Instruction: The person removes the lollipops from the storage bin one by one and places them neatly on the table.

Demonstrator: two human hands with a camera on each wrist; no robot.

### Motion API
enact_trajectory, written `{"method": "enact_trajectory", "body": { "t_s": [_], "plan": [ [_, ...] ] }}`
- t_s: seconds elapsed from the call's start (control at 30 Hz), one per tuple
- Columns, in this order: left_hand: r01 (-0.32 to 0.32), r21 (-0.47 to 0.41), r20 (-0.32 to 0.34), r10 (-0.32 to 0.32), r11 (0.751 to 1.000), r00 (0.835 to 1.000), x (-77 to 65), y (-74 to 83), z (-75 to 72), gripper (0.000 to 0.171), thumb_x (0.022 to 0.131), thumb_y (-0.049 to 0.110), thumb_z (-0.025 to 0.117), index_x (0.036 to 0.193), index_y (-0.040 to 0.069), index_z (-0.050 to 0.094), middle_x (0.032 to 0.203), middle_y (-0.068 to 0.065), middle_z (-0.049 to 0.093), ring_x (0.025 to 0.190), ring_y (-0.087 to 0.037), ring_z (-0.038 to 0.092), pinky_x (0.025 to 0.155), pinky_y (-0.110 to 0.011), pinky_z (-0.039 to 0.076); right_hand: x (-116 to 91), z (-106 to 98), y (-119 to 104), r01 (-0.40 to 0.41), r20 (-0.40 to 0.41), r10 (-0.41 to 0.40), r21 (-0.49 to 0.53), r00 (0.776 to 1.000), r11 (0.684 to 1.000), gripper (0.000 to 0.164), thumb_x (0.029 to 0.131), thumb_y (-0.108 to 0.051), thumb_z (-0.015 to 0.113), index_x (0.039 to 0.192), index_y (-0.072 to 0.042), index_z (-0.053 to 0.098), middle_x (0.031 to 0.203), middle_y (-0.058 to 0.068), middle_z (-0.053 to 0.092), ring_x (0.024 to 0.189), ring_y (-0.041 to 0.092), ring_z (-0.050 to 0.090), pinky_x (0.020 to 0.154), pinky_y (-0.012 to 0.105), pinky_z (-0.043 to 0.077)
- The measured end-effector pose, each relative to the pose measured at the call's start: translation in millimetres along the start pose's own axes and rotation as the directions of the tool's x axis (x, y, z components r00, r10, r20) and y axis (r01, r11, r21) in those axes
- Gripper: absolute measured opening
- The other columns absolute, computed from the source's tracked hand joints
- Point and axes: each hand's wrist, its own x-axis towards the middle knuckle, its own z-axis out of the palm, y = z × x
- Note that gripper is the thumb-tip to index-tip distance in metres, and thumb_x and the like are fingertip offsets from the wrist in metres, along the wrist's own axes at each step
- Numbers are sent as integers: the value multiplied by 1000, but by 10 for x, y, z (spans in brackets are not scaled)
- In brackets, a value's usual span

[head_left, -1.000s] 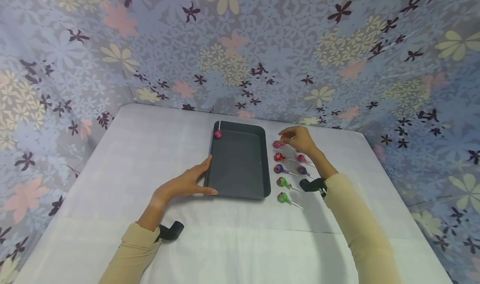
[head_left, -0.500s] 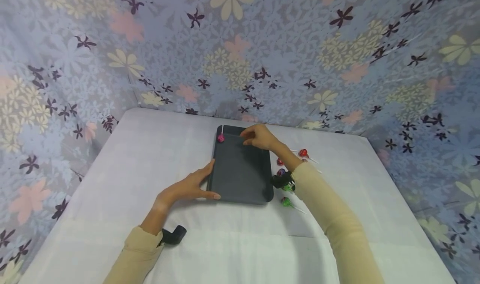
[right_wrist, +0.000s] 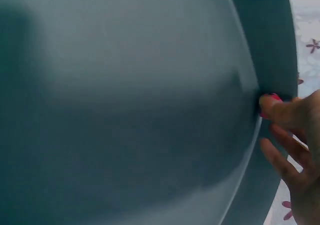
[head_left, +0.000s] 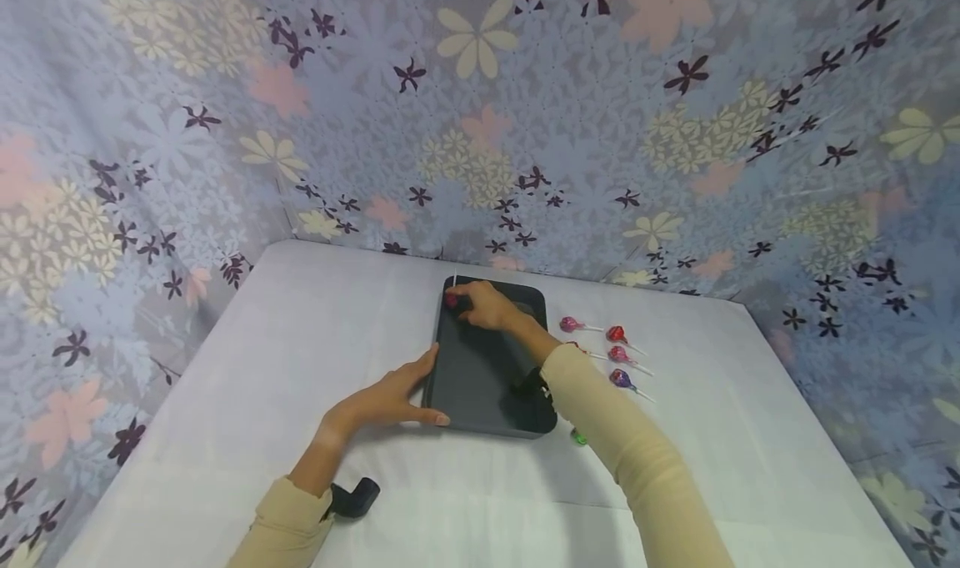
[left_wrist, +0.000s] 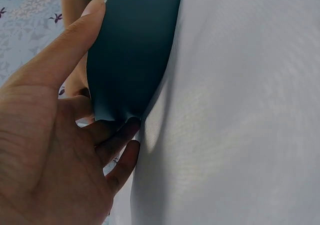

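My left hand [head_left: 378, 399] rests at the near left corner of a dark grey rectangular tray [head_left: 465, 384]. Its thumb lies along the tray's near side and its fingers touch the left side; the left wrist view shows them against the outer wall. At the tray's far left corner, my right hand [head_left: 489, 308] pinches a pink lollipop [head_left: 451, 299] whose white stick points away. In the right wrist view, only a bit of the pink wrapper shows between thumb and fingers, close to the inner wall.
Right of the tray lie several wrapped lollipops, among them a pink one [head_left: 570, 324], a red one [head_left: 616, 334] and a purple one [head_left: 621, 378]. My right sleeve [head_left: 622, 434] hides part of them. A flowered cloth [head_left: 480, 134] stands behind the white table [head_left: 337, 301].
My right hand has moved left from the lollipops beside the tray, across it, to the lollipop in the far left corner, which it now pinches. The left hand stays at the tray.
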Motion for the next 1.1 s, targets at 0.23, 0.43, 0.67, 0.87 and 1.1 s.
{"method": "enact_trajectory", "body": {
  "t_s": [0.23,0.43,0.67,0.87,1.1],
  "plan": [
    [2,-20,-12,-2,1000,1000,-18,39,17,114,79,49,77,158,9,5,163,-13,12,149,-35,14,119,-54,19,35,29,-26,-144,-60,143,-25,988,989,63,77,11,61,135,-14,60,129,14,64,65,17,38,53,27,33],
    [10,-24,-13,-11,1000,1000,-27,59,3,113,80,49,77,158,9,5,164,-11,11,150,-35,13,119,-54,18,23,38,-48,-191,-95,177,-177,980,965,46,82,0,65,127,-12,67,124,14,67,84,22,62,65,35,53],
    [16,-31,-3,-16,999,1000,-33,52,15,114,80,49,77,158,8,5,164,-12,10,150,-35,12,120,-54,17,13,138,51,-171,-146,131,-307,981,936,24,87,-7,68,109,-12,75,108,8,70,103,25,66,80,42,57],
    [17,-21,-4,-17,1000,1000,-31,56,9,114,80,50,77,158,9,5,164,-12,10,150,-35,13,119,-54,18,35,117,54,-143,-107,121,-225,987,964,26,88,-3,66,113,-8,72,111,9,70,102,25,67,83,41,56],
    [21,-18,-9,-21,1000,1000,-37,63,26,114,79,49,78,158,9,5,164,-12,11,149,-36,14,119,-54,18,30,116,12,-112,-40,106,-195,994,975,40,87,0,64,123,-17,69,100,2,72,84,15,63,75,37,55]
  ]
}}
